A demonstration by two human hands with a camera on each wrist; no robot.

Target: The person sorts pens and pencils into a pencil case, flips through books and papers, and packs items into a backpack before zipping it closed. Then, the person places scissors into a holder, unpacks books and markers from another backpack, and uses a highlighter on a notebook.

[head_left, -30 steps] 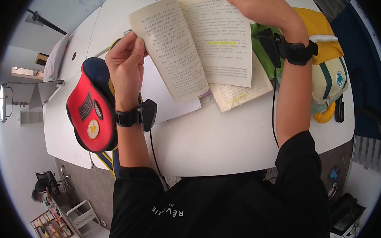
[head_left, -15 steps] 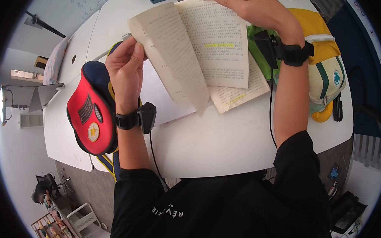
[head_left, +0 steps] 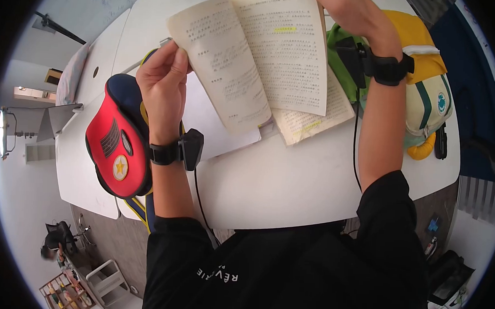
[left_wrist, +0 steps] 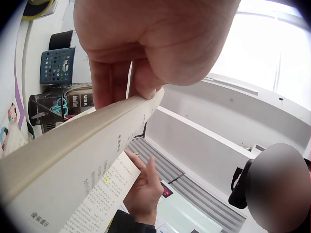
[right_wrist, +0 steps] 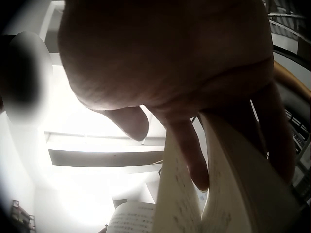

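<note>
White table [head_left: 290,184]: red bag [head_left: 118,143] at 9 o'clock edge, yellow backpack [head_left: 427,90] at 3, loose papers [head_left: 309,121] mid-top.

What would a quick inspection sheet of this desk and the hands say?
Surface: white table, partly covered.
Job's things: open book held up off the table, one line highlighted yellow.
Clutter: red bag with a star at the left; yellow and green bag at the right; second printed book and white paper underneath.
Hands: left hand pinches the left page edge; right hand holds the right top edge.
Cables: black cable from the left wrist camera, another from the right.
Surroundings: blue basket, shelves on the floor.
</note>
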